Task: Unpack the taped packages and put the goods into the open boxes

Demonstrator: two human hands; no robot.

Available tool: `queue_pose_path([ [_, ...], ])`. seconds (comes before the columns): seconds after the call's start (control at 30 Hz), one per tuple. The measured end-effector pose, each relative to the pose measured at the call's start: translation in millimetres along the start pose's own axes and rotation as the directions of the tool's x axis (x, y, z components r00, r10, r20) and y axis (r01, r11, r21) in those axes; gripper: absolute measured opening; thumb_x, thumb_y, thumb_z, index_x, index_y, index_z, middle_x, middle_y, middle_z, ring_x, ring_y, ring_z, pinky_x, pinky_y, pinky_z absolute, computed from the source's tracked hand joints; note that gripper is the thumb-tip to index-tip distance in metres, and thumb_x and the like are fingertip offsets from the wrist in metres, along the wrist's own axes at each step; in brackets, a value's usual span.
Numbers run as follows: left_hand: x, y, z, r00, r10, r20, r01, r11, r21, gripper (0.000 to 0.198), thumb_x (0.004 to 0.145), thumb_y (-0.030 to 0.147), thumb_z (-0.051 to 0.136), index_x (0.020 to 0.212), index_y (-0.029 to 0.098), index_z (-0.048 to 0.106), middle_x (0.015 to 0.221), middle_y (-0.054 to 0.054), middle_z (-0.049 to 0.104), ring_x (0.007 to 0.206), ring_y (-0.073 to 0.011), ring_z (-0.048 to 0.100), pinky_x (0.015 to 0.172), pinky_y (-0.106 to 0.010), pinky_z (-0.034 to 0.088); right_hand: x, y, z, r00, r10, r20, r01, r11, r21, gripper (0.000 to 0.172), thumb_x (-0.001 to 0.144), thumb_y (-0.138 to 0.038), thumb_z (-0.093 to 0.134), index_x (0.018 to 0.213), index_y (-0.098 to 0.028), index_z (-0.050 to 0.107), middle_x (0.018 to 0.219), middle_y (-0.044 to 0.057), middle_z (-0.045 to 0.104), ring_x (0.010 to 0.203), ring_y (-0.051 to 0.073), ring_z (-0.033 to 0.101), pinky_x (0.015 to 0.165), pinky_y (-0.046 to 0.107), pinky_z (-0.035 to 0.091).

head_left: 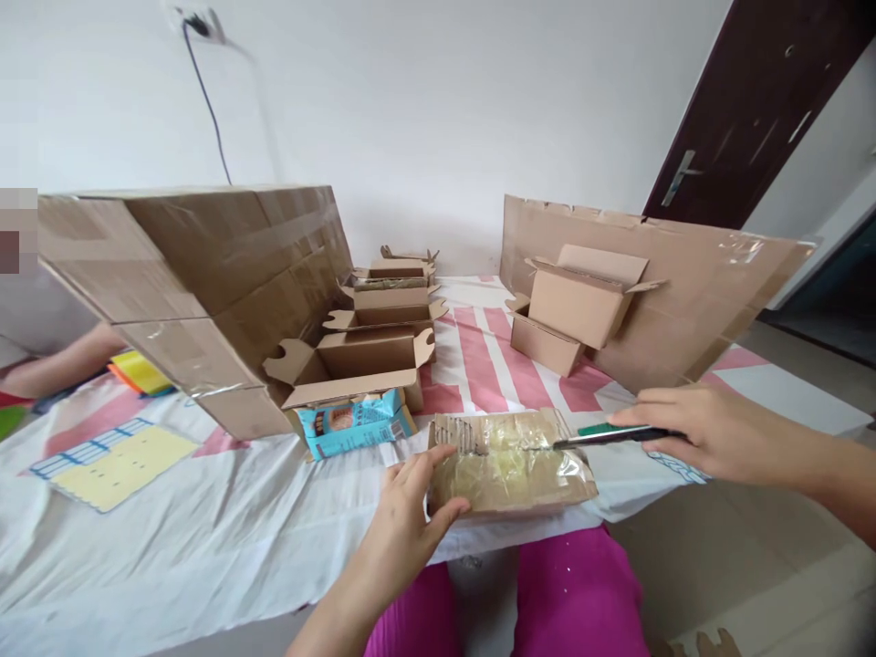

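A small cardboard box wrapped in clear tape (pixel 510 465) lies at the near edge of the cloth-covered table (pixel 205 529). My left hand (pixel 409 511) grips its left end, fingers curled against the side. My right hand (pixel 691 429) is closed round a utility knife with a green and black handle (pixel 616 435). The blade tip rests on the top of the taped box, near its middle.
A blue snack packet (pixel 352 422) lies left of the box, before a row of open small cartons (pixel 370 356). Large taped cardboard pieces stand left (pixel 198 283) and right (pixel 684 292). Another person's arm (pixel 61 360) rests at far left. A yellow sheet (pixel 113 465) lies flat.
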State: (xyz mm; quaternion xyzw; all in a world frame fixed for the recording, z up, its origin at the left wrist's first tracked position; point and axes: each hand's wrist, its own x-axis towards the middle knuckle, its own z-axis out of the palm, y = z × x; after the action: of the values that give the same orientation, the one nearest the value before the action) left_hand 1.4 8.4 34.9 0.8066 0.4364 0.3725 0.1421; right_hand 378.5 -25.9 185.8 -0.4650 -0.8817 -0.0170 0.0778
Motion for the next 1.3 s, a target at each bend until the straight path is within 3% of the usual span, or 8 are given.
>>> queue_pose_path([
  [0.13,-2,-2,6.4,0.993,-0.113,-0.024,0.108,0.982,-0.152,0.047,0.083,0.031,0.067,0.128,0.028,0.055,0.119,-0.008,0.067,0.109,-0.0282,0.061,0.090,-0.043,0.050,-7,20,11,0.956,0.210,-0.203,-0.174,0.968,0.183,0.037,0.089,-0.041,0.062,0.124,-0.030,0.064,0.116,0.005,0.071,0.103,0.025,0.068,0.083,0.036,0.055],
  [0.3,5,-5,16.4,0.965,-0.261,0.040,0.257,0.892,-0.372,0.042,0.079,0.035,0.067,0.118,0.022,0.060,0.118,-0.011,0.066,0.109,-0.0291,0.061,0.091,-0.045,0.050,-3,53,106,0.725,0.580,-0.373,-0.438,0.805,0.399,0.039,0.086,-0.043,0.059,0.118,-0.022,0.063,0.092,0.004,0.076,0.055,0.017,0.064,0.051,0.032,0.053],
  [0.43,15,-4,18.8,0.962,-0.249,0.108,0.268,0.811,-0.520,0.040,0.079,0.034,0.067,0.116,0.019,0.060,0.119,-0.011,0.066,0.110,-0.0270,0.063,0.095,-0.043,0.050,2,49,195,0.717,0.580,-0.386,-0.443,0.807,0.390,0.024,0.080,-0.035,0.058,0.097,-0.021,0.066,0.080,0.003,0.075,0.056,0.019,0.066,0.050,0.030,0.052],
  [0.57,17,-2,15.3,0.959,-0.249,0.137,0.281,0.767,-0.577,0.044,0.074,0.030,0.072,0.115,0.019,0.060,0.120,-0.009,0.066,0.114,-0.0265,0.061,0.099,-0.042,0.047,2,36,239,0.751,0.520,-0.406,-0.405,0.849,0.339,0.017,0.077,-0.030,0.060,0.091,-0.023,0.068,0.075,0.002,0.074,0.065,0.022,0.070,0.056,0.031,0.053],
  [0.7,15,-4,14.9,0.931,-0.318,0.179,0.359,0.710,-0.605,0.047,0.073,0.031,0.073,0.114,0.019,0.055,0.106,-0.007,0.069,0.100,-0.0251,0.066,0.087,-0.039,0.052,2,37,226,0.755,0.450,-0.477,-0.361,0.893,0.271,0.022,0.079,-0.037,0.062,0.090,-0.020,0.070,0.083,0.007,0.073,0.078,0.026,0.069,0.072,0.039,0.056],
  [0.83,15,-3,17.7,0.941,-0.298,0.158,0.330,0.708,-0.624,0.045,0.076,0.034,0.071,0.115,0.019,0.055,0.111,-0.009,0.069,0.102,-0.0253,0.066,0.091,-0.040,0.052,5,24,173,0.730,0.367,-0.577,-0.288,0.930,0.226,0.030,0.093,-0.040,0.052,0.107,-0.019,0.067,0.104,0.012,0.069,0.101,0.028,0.064,0.090,0.049,0.052],
  [1.0,17,-3,18.2,0.956,-0.259,0.139,0.290,0.756,-0.587,0.045,0.079,0.038,0.069,0.118,0.019,0.058,0.121,-0.011,0.066,0.112,-0.0270,0.063,0.097,-0.043,0.050,18,-19,120,0.880,-0.153,-0.450,0.167,0.986,-0.009,0.027,0.089,-0.028,0.066,0.116,-0.026,0.066,0.117,0.007,0.068,0.116,0.025,0.059,0.095,0.045,0.052],
  [1.3,16,-10,16.4,0.971,-0.201,0.131,0.239,0.835,-0.495,0.041,0.083,0.039,0.067,0.119,0.020,0.061,0.120,-0.011,0.066,0.114,-0.0280,0.061,0.098,-0.044,0.050,56,-27,114,0.839,-0.345,-0.421,0.342,0.936,-0.084,0.023,0.093,-0.006,0.050,0.093,-0.020,0.068,0.109,0.005,0.073,0.112,0.021,0.064,0.091,0.040,0.054],
])
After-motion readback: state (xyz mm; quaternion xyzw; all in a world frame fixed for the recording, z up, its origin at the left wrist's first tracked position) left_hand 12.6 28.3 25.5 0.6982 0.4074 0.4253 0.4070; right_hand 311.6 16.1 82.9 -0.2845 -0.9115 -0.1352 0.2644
